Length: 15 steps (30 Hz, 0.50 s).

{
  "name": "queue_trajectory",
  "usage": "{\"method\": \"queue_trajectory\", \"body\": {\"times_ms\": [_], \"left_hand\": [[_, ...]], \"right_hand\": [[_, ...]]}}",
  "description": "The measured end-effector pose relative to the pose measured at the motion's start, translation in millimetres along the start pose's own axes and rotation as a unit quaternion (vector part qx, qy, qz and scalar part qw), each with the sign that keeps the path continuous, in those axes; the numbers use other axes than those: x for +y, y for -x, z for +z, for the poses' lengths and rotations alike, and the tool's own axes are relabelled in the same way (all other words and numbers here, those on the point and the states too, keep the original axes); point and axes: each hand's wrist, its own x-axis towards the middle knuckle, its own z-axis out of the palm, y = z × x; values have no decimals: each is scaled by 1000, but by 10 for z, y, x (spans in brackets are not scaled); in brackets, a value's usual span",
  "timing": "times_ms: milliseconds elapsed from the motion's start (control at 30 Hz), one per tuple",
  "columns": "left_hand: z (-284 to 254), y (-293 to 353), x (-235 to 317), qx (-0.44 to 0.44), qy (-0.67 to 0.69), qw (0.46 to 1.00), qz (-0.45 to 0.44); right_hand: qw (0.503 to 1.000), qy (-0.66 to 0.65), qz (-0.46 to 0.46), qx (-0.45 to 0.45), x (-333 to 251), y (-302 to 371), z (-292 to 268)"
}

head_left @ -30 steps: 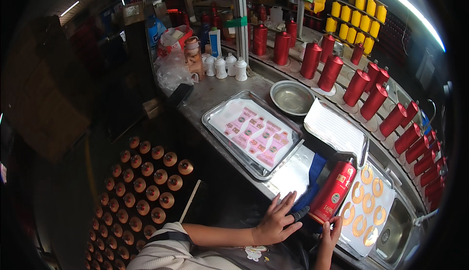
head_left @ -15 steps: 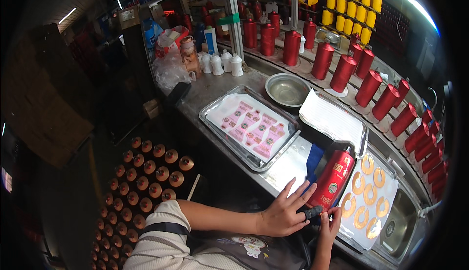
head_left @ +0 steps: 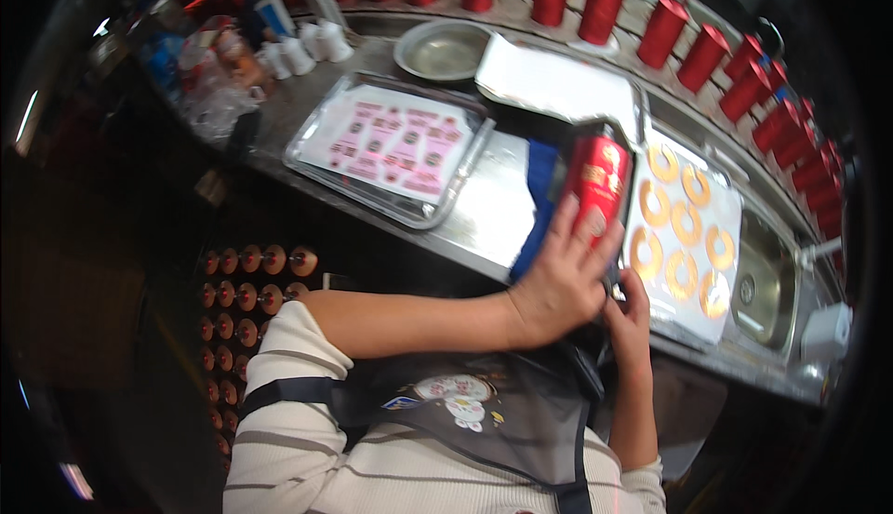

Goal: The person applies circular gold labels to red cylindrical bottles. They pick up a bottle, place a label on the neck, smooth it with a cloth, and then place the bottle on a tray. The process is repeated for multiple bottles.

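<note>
A red bottle with gold print lies tilted on a dark support, beside a blue cloth. My left hand rests on the bottle's lower part, its fingers stretched flat over the red surface. Close to the bottle's near end, my right hand has thumb and forefinger bent together; whatever may be between them is hidden and blurred. Gold C-shaped stickers lie on a white sheet just right of the bottle. Left of it, pink label pieces are spread on a white sheet in a metal tray.
A metal bowl and a tray of white paper stand behind. Several red bottles line the curved far rack. A sink is at right, white bottles at back left. Copper-topped bottles stand in rows low at left.
My left hand has come down from raised, spread fingers to lie on the bottle. My right hand stays by the bottle's near end. The whole view has shifted and turned.
</note>
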Motion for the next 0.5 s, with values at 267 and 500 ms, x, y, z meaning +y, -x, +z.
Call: {"method": "queue_trajectory", "body": {"times_ms": [267,500], "left_hand": [[-111,386,-231,18,168,973,-158],[-165,888,-170,27,180,967,-176]], "right_hand": [[991,98,56,-70,-361,-41,28],[990,85,90,-69,-689,44,97]]}}
